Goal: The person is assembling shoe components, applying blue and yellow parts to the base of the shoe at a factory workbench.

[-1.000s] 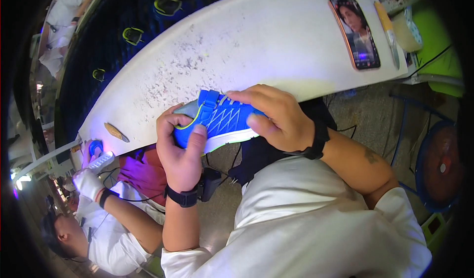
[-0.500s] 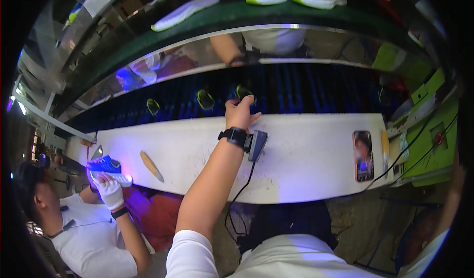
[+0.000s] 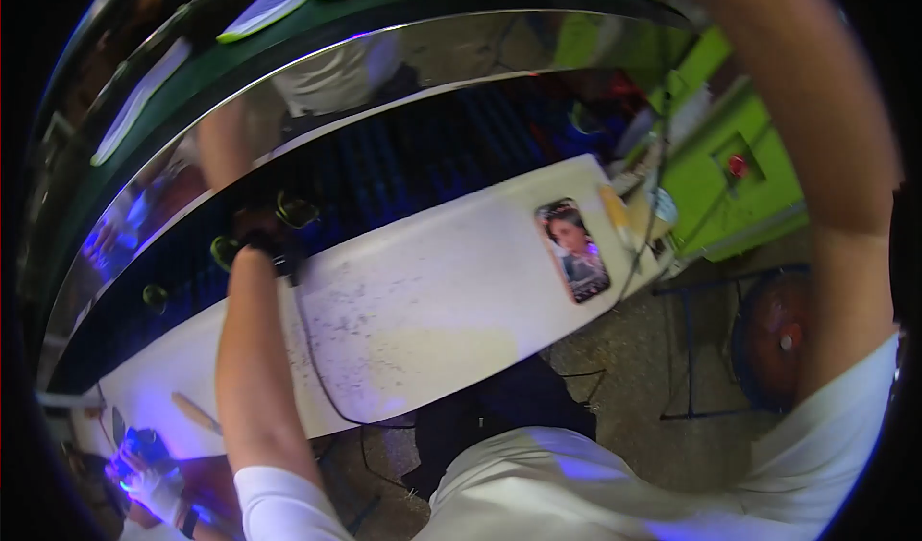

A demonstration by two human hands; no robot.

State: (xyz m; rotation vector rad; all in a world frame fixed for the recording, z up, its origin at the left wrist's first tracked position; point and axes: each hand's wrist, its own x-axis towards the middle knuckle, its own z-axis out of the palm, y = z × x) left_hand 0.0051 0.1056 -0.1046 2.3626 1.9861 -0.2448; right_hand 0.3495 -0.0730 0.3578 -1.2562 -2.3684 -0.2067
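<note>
My left hand [image 3: 254, 222] reaches over the dark belt [image 3: 403, 162] beyond the white table. It is dim and blurred, so its fingers and any grip are hidden. Right beside it is a dark shoe [image 3: 298, 211] with a yellow-green collar; whether they touch is unclear. Another such shoe [image 3: 223, 252] lies just left of the hand, and a third shoe [image 3: 154, 298] sits farther left. A black wrist strap with a small device [image 3: 284, 261] trails a cable. My right arm is raised along the right side, its hand beyond the picture's upper edge.
The white table [image 3: 432, 282] bears a phone [image 3: 573, 250] and a wooden-handled tool [image 3: 196, 412]. White soles [image 3: 279, 3] lie on the upper green belt. A green machine [image 3: 711, 176] stands right, above a round stool [image 3: 776, 339]. A co-worker's gloved hand [image 3: 158, 491] holds a blue shoe [image 3: 144, 448].
The view has swung right. My right arm has come up into view at the right. My left hand has left its clear pinch at a shoe's collar and is now dim over the belt.
</note>
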